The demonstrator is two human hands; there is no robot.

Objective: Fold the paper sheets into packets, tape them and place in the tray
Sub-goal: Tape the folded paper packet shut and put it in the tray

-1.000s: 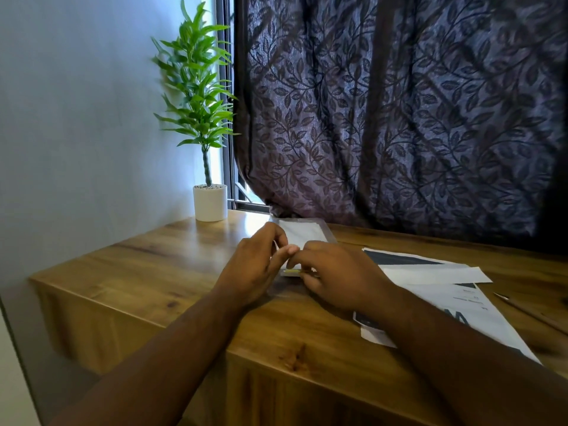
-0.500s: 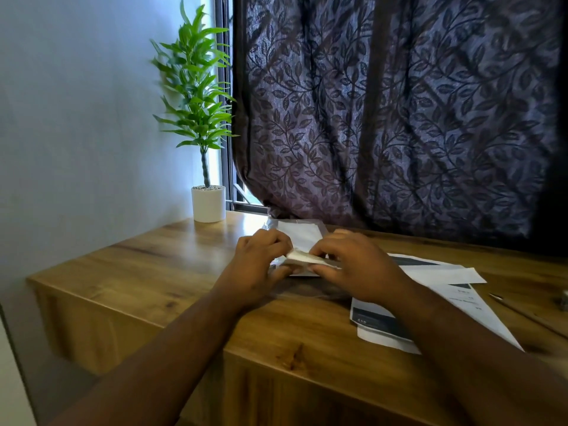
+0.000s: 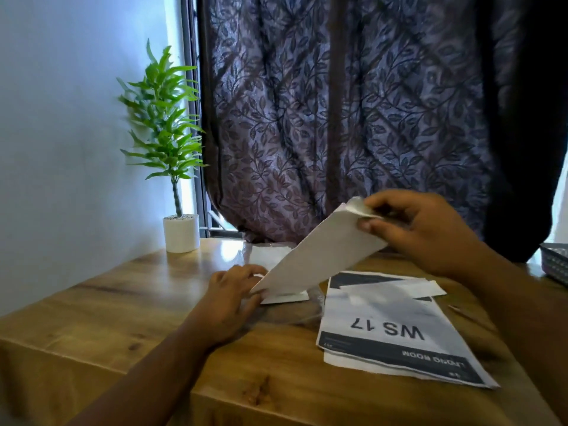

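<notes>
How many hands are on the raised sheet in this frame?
2. The left hand grips the lower corner of the paper sheet near the table; the right hand pinches its upper corner, up in front of the curtain.

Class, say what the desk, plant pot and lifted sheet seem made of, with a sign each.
Desk: wood or wood-look laminate, glossy; grain, knots, glare. Plant pot: matte white, ceramic or plastic, unclear. Lifted sheet: thin paper; its corner curls.

A wooden table [image 3: 92, 318] fills the lower frame. A potted plant [image 3: 180, 233] stands at its upper left. Printed sheets [image 3: 368, 305] lie at lower right, a small folded paper [image 3: 285, 298] at centre.
</notes>
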